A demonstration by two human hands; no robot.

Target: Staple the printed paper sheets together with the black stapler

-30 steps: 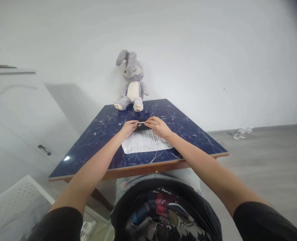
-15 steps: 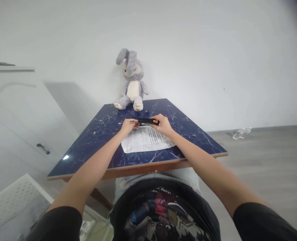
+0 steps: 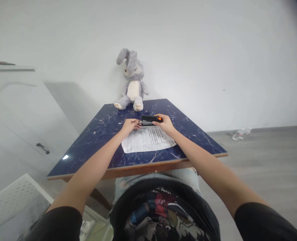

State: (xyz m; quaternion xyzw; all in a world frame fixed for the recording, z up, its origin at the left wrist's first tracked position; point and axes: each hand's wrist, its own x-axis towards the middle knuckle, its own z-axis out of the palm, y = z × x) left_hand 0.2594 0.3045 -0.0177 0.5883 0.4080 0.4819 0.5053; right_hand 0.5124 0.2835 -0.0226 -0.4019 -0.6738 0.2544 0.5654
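A black stapler with an orange patch near its right end is held level above the far edge of a printed paper sheet. My right hand is closed around the stapler's right end. At its left end, the fingers of my left hand are pinched on the metal part. A gap shows between the black top and the silver strip beneath it. My fingers hide both ends of the stapler in part. The sheet lies on the dark blue table, under and in front of my hands.
A grey plush rabbit sits at the back of the table against the white wall. A white perforated box or rack stands at the lower left. On the floor at the right lies a clear plastic item.
The stapler's black top has shifted right and lifted, so more of the silver strip shows. My right hand has moved slightly right with it; my left hand stays nearly in place.
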